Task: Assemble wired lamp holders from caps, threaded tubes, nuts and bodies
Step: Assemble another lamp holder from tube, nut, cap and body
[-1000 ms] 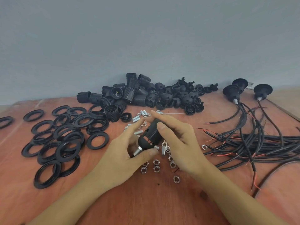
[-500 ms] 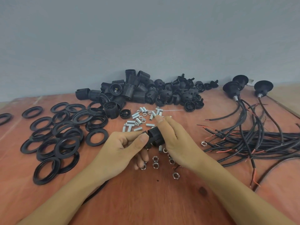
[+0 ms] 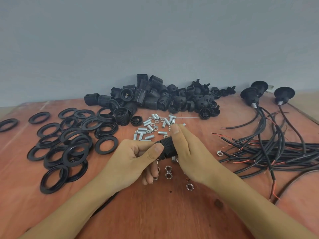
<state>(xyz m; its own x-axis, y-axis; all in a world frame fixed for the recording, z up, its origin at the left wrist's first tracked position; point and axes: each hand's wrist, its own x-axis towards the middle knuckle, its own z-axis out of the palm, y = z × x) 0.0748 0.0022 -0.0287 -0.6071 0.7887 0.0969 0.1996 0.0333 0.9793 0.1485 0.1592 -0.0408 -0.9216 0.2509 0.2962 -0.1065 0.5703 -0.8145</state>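
A black lamp holder part sits between both hands above the middle of the table. My left hand grips its left end with the thumb on top and fingers curled under. My right hand wraps its right side, fingers over the far face. A silver tube end shows just below the part. Loose silver threaded tubes lie beyond the hands. Small nuts lie under and in front of them. Black holder bodies and caps are piled at the back.
Several black rings are spread over the left of the wooden table. Black cables with red cores lie tangled at right, running to three assembled holders by the wall. A dark cable passes under my left forearm.
Both hands turned the black part: the silver tube that stuck out at lower left is now mostly hidden. The hands lowered a little and my left thumb now lies on top.
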